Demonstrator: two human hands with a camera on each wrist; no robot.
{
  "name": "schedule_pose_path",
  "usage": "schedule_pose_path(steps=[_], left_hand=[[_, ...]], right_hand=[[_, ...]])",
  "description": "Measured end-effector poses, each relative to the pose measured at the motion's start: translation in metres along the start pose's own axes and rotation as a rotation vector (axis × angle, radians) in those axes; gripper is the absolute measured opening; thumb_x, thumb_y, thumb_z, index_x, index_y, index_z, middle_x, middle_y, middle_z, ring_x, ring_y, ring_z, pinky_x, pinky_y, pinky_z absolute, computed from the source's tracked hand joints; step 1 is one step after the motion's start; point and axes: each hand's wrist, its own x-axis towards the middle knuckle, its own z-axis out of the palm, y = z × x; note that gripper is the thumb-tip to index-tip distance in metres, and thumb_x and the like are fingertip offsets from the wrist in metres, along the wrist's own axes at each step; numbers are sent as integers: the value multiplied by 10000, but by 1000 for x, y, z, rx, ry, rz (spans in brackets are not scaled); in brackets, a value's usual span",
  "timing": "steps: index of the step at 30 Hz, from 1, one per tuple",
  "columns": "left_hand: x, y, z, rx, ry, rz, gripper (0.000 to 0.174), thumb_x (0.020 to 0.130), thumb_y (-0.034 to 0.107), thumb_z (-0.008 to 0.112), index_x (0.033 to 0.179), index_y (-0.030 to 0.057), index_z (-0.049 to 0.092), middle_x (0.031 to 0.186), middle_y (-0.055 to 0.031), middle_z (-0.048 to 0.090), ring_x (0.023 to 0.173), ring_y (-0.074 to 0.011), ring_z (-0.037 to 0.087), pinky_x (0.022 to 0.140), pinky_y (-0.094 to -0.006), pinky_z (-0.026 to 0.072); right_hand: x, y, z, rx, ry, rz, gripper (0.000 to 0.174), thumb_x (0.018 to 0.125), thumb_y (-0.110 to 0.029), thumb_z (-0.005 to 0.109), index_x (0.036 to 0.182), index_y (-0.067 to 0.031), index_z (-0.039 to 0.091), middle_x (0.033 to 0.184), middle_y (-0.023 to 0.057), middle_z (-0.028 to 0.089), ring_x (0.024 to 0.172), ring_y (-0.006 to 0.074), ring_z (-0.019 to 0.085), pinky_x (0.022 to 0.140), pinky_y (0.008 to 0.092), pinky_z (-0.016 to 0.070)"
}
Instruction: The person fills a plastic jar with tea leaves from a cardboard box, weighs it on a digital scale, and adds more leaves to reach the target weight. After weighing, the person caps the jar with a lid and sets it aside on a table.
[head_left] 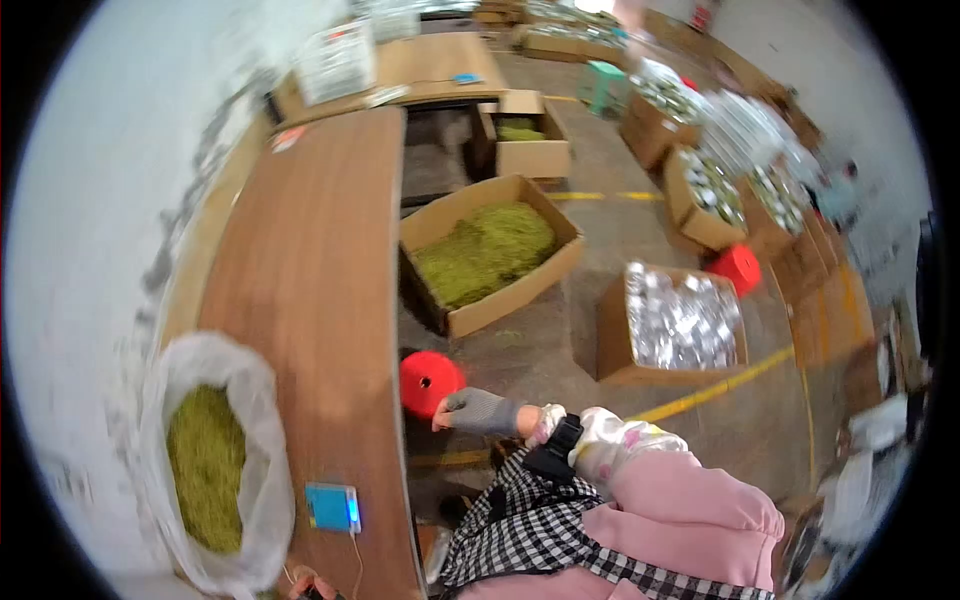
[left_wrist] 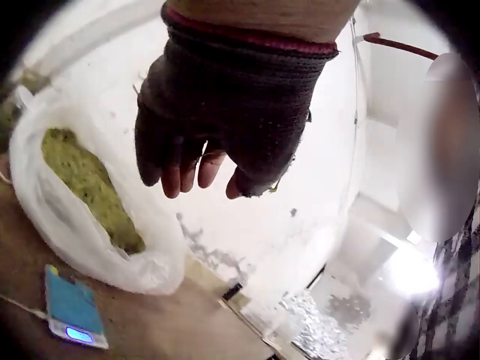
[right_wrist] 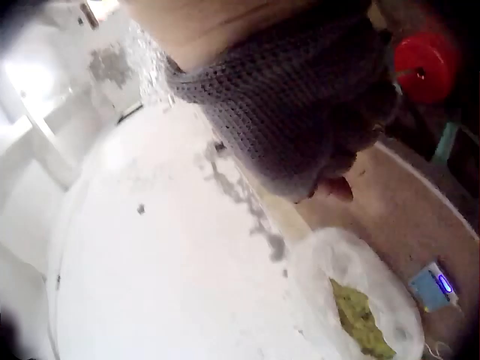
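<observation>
My left hand, in a dark fingerless glove, hangs with its fingers loosely bent and nothing in them. Only a bit of it shows at the bottom edge of the head view, near a white plastic bag of dried yellow-green plant material. A small blue scale with a lit display lies beside the bag on the brown table. My right hand, in a grey fingerless glove, hangs off the table's right side with loosely curled fingers, holding nothing visible. It overlaps a round red stool top in the head view.
Past the table edge stands a large carton heaped with the same plant material, with another carton behind. On the floor to the right is a box of shiny containers. More filled boxes line the right wall. A white wall borders the table's left.
</observation>
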Motion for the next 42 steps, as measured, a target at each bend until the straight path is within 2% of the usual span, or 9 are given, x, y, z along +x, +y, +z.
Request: schedule_pose_path(steps=[8,13,15,18,24,31,35,39,42], left_hand=[[14,147,207,-8,-342,380,376,997,351,678,1025,-21,633,1007,-180,662,901,-283,613,854,-406,517],[1,315,275,-568,-754,213,231,988,249,686,1031,27,638,963,-123,676,894,-238,610,848,-375,511],[12,310,333,-380,-724,464,209,990,238,679,1005,34,633,950,-124,677,886,-272,631,846,-393,516],[15,348,377,-455,-821,283,338,1049,276,588,828,21,579,640,-44,538,625,-157,520,617,-321,461],[77,385,460,-576,-917,630,360,1028,270,612,807,-8,554,674,-145,540,643,-184,505,616,-355,447],[81,494,562,-531,-1037,774,399,945,364,730,849,9,575,623,-95,551,532,-192,484,530,-352,430],[52,534,632,-304,-1112,920,319,910,328,757,894,45,610,635,-99,566,559,-264,582,557,-395,472],[33,530,721,-135,-1205,794,256,919,253,736,951,36,604,808,-132,597,724,-300,609,655,-418,495],[31,550,748,5,-1264,774,219,957,234,697,989,30,624,908,-152,640,841,-320,634,764,-418,513]], right_hand=[[-171,111,-161,50,470,159,256,970,-291,614,1015,-93,769,939,61,745,896,159,658,834,322,525],[-297,137,-242,150,806,220,258,975,-261,613,1077,-70,754,962,41,752,915,163,659,831,325,523],[-326,178,-244,117,1040,129,248,969,-223,606,1094,-62,748,919,25,728,774,131,625,693,304,512],[-352,191,-240,407,1138,463,230,952,-174,601,1102,-80,747,856,12,686,652,89,561,575,269,456],[-351,203,-226,731,1429,512,308,959,-164,609,1243,-55,655,789,-18,609,586,62,483,509,221,374],[-319,238,-336,815,1480,557,327,940,-207,681,1227,-56,639,836,1,644,600,63,522,515,214,390],[-283,362,-450,1030,1593,579,176,882,-222,676,934,-59,719,760,17,654,602,117,551,537,290,438],[-227,541,-564,737,1657,874,390,909,-455,666,937,-71,726,729,57,663,671,205,597,595,374,442],[-198,548,-643,1116,1693,883,546,898,-615,666,843,-72,684,687,54,603,587,180,539,549,380,408]])
